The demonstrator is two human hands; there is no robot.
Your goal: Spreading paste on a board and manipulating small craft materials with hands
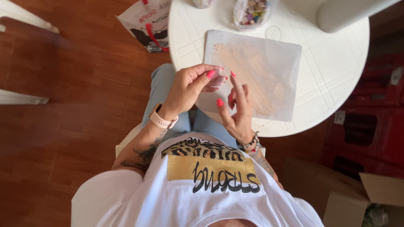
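Close in, both hands work above the lap, just off the bench (336, 80) edge at about 7 o'clock of the round white top. Left hand (187, 90) pinches a small pale pink piece (216, 80) between thumb and fingertips — fingers narrow, closed on it, held up near eye line, probably so it can be inspected or worked on. Right hand (237, 111) stands upright just beside it, palm toward the piece, fingers loosely spread and holding nothing I can make out; one fingertip lies near the piece, contact uncertain.

The piece looks smooth, rounded, faintly glossy — partly hidden by the thumb, so its full shape cannot be told.

On the bench at 6 o'clock lies a grey board (261, 80) smeared with tan, slightly overhanging the rim, within easy reach. A clear bag (251, 11) of mixed small bits sits at 12 o'clock. Shopping bag (147, 25) on the floor at 10 o'clock; cardboard box (336, 193) at 4.
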